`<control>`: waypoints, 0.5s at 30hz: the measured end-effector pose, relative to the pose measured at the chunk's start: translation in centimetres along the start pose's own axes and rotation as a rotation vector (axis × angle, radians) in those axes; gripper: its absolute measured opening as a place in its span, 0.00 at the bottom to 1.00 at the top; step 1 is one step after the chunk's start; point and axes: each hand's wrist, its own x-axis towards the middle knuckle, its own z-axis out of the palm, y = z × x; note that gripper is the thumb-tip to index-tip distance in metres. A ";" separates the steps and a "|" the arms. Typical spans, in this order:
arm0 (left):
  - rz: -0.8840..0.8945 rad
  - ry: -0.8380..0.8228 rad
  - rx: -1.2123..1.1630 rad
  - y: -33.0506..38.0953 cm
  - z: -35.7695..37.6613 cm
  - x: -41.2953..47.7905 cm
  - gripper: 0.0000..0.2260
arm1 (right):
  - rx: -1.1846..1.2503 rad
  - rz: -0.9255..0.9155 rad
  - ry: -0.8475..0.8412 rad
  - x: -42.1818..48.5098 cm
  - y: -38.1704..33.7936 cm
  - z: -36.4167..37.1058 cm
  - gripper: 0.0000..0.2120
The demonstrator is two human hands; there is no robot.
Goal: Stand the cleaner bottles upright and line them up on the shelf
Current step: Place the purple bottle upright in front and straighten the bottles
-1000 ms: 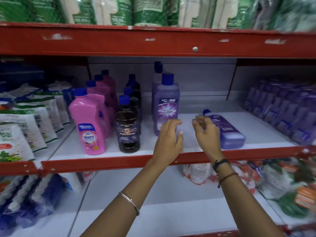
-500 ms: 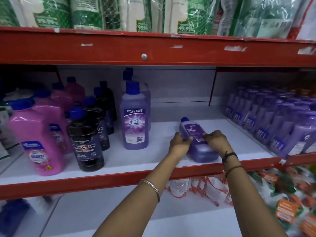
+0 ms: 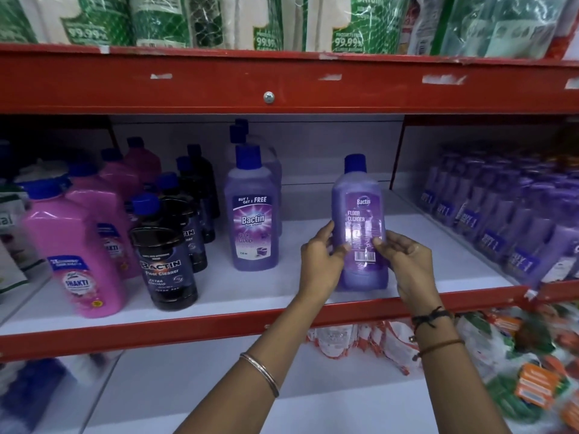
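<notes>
Your left hand (image 3: 319, 264) and right hand (image 3: 407, 264) clasp the purple bottle (image 3: 360, 227) from both sides, holding it upright near the shelf's red front lip (image 3: 188, 330). Its base sits so close to that edge that letting go early could tip it off. Bare white shelf lies open between it and the standing purple bottle (image 3: 253, 220) on the left, so slide it back and left

"Bactin Floor Cleaner" on held purple bottle (image 3: 360, 227), "Buy 1 Get 1 Free, Bactin" on standing purple bottle (image 3: 254, 220), "Bactin Floor Cleaner, Extra Strong" on black bottle (image 3: 163, 267), "Shakti" on pink bottle (image 3: 75, 261), "99.99%" on green packs (image 3: 351, 23)
</notes>
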 end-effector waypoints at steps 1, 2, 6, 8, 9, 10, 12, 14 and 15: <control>0.034 0.018 0.005 0.3 -0.4 -0.3 0.20 | 0.020 -0.017 -0.011 -0.6 0.0 0.4 0.14; 0.066 0.036 0.011 0.4 -1.1 -0.8 0.20 | 0.042 -0.033 -0.025 -1.4 -0.1 1.0 0.13; 0.110 0.060 -0.068 -0.6 -3.9 -3.4 0.21 | 0.096 -0.073 -0.053 -4.8 0.0 3.3 0.18; 0.123 0.097 -0.092 -0.9 -5.6 -4.6 0.21 | 0.103 -0.087 -0.074 -6.3 0.0 4.9 0.19; 0.129 0.125 -0.097 -1.0 -6.3 -4.9 0.22 | 0.105 -0.095 -0.085 -6.8 0.1 5.6 0.19; 0.130 0.157 -0.090 -1.2 -7.1 -5.0 0.24 | 0.106 -0.103 -0.101 -7.3 0.1 6.4 0.19; 0.129 0.208 -0.062 -1.6 -9.5 -5.6 0.25 | 0.113 -0.111 -0.130 -8.4 0.4 8.7 0.20; 0.127 0.220 -0.033 -2.1 -11.2 -6.1 0.25 | 0.119 -0.120 -0.143 -9.2 1.2 10.2 0.20; 0.125 0.223 -0.024 -2.4 -12.0 -6.4 0.25 | 0.124 -0.117 -0.145 -9.7 1.7 11.0 0.20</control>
